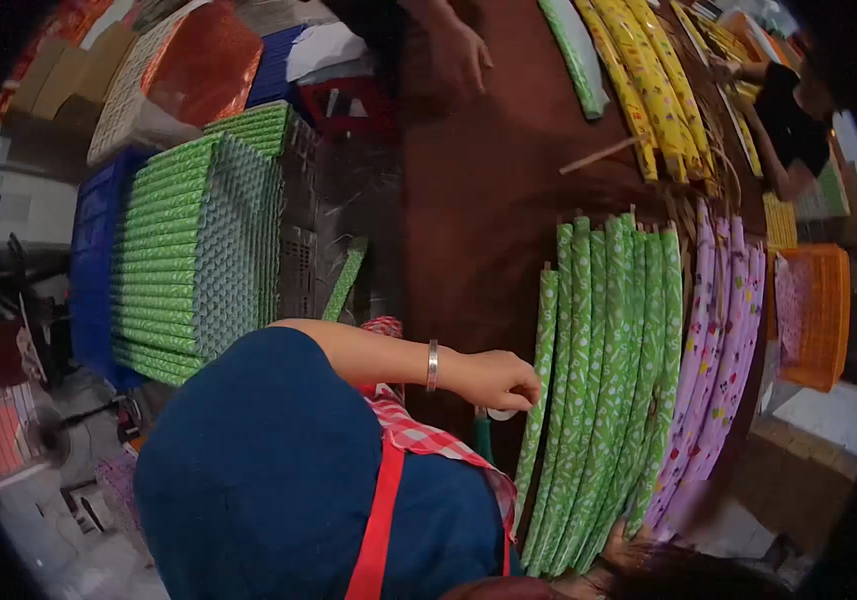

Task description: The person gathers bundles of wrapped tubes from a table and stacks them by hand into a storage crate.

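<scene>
My left hand, with a silver bracelet on its wrist, is closed, its curled fingers beside the nearest green patterned wrapping paper roll. What the fingers hold, if anything, is hidden. Just below the hand, a green-handled object with a white round part shows partly. Several more green rolls lie side by side on the brown table cover. At their lower ends, a small part of my right hand shows, largely covered by dark hair; its fingers cannot be made out.
Purple patterned rolls lie beside the green ones, yellow rolls farther up. Many green rolls are stacked by a blue crate. An orange basket stands right. Another person's hand is above; a co-worker is upper right.
</scene>
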### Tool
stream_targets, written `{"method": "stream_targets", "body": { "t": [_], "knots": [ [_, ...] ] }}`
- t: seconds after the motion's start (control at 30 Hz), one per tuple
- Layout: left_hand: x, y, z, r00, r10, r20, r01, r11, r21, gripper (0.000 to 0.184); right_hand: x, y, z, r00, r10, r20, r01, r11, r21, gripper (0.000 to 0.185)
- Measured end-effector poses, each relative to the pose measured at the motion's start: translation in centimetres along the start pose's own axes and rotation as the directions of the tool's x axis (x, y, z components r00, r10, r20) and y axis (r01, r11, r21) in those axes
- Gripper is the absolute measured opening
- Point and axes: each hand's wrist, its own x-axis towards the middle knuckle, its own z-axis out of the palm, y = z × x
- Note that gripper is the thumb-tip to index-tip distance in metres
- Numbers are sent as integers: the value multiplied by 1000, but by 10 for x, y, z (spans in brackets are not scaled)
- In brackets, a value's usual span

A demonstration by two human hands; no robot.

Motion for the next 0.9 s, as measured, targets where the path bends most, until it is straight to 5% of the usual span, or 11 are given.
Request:
{"method": "stream_targets", "body": {
  "t": [0.03,0.13,0.3,0.43,0.6,0.7,0.73,0.9],
  "knots": [
    [2,4,2,1000,7,-16,-7,1000,-27,18,13,-66,-103,954,-11,299,-103,927,361,42],
    [10,8,-2,998,40,52,-44,996,76,19,-1,-106,-125,969,-66,239,-117,727,676,29],
    [14,23,1,991,-83,102,76,994,72,16,-21,-122,-115,990,-133,38,94,847,523,29],
    [19,28,3,977,-116,178,96,988,117,19,-31,-142,-97,988,-144,49,90,812,577,32],
    [53,39,21,920,-260,294,315,936,-159,25,-19,-144,-108,972,-230,53,143,753,642,38],
    [116,66,19,936,-17,351,-41,986,159,24,-9,-138,-105,961,-271,-52,239,723,648,37],
    [144,66,20,951,46,306,-78,992,95,25,-4,-137,-106,956,-284,-70,260,717,647,36],
    [301,35,13,941,320,105,-313,713,627,21,8,-134,-105,954,-294,-58,259,710,655,35]
  ]
}}
